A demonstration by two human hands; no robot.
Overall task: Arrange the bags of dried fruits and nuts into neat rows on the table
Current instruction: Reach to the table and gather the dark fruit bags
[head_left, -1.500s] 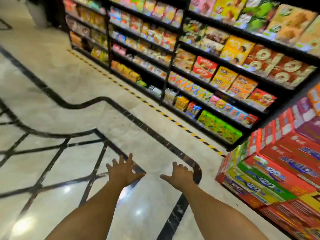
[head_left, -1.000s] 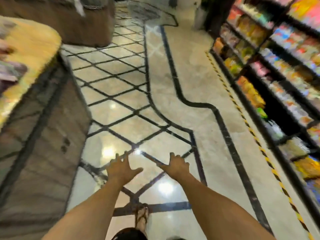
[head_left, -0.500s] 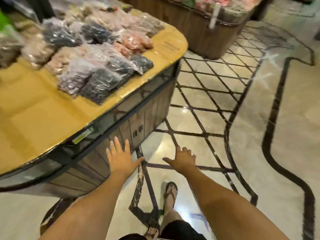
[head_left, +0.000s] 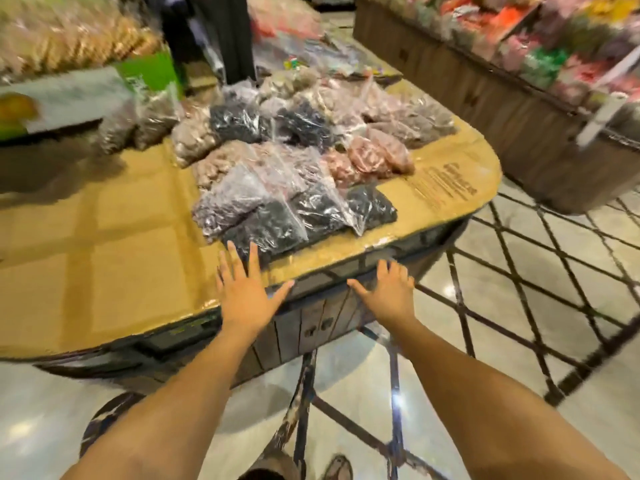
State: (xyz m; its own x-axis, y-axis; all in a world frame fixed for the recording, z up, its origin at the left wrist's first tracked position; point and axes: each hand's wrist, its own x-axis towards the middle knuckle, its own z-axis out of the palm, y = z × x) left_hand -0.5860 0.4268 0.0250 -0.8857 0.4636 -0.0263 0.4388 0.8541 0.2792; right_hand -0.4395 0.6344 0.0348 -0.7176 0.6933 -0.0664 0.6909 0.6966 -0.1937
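Note:
A loose heap of clear plastic bags of dried fruits and nuts (head_left: 298, 157) lies on the cardboard-covered table (head_left: 104, 258). Dark bags (head_left: 273, 223) sit nearest the front edge, pinkish ones (head_left: 377, 157) to the right, brown ones further back. My left hand (head_left: 247, 292) hovers open, fingers spread, over the table's front edge just below the nearest dark bag. My right hand (head_left: 388, 292) is open too, in front of the table's rim, off the tabletop. Neither hand holds anything.
A green and white box (head_left: 86, 95) stands at the back left. A dark post (head_left: 221, 36) rises behind the heap. Another wooden display bin (head_left: 519, 109) full of coloured packets stands to the right, across a tiled aisle (head_left: 519, 289).
The view swung from the snack shelves across the floor to the table. The table and bags are now closer and centred, and both open hands have come up to its front edge.

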